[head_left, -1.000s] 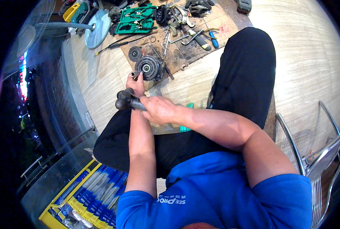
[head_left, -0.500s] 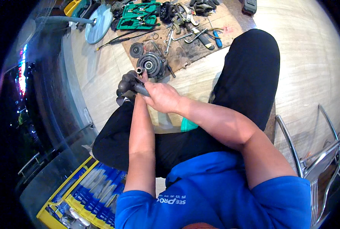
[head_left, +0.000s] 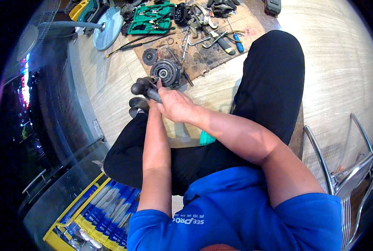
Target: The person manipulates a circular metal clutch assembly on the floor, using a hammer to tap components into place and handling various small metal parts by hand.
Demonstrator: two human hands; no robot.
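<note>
Above the crossed legs in black trousers [head_left: 270, 83], both hands meet over a dark tool. The right hand [head_left: 176, 104] is curled tightly round the dark metal handle of a long hand tool [head_left: 146, 90], fingers pressed together about its shaft, and it covers most of the left hand [head_left: 155, 85], of which only the fingertips show near the tool's head; whether the left hand pinches anything I cannot tell. The tool's rounded black end points toward a round grey metal pulley assembly with a ribbed rim [head_left: 165, 73], which lies on a worn brown cardboard sheet [head_left: 203, 58] on the pale wooden floor [head_left: 341, 54], just beyond the hands. A smaller dark disc [head_left: 149, 56] lies beside it on the same sheet. Farther off on the cardboard lie wrenches and a blue-handled screwdriver [head_left: 236, 44], and a green open tool case [head_left: 151, 23] with pliers. A light blue round fan base [head_left: 107, 33] stands to the left. A chrome chair frame [head_left: 345, 167] is at the right, and a yellow tray of packaged items [head_left: 90, 217] lies at the lower left.
</note>
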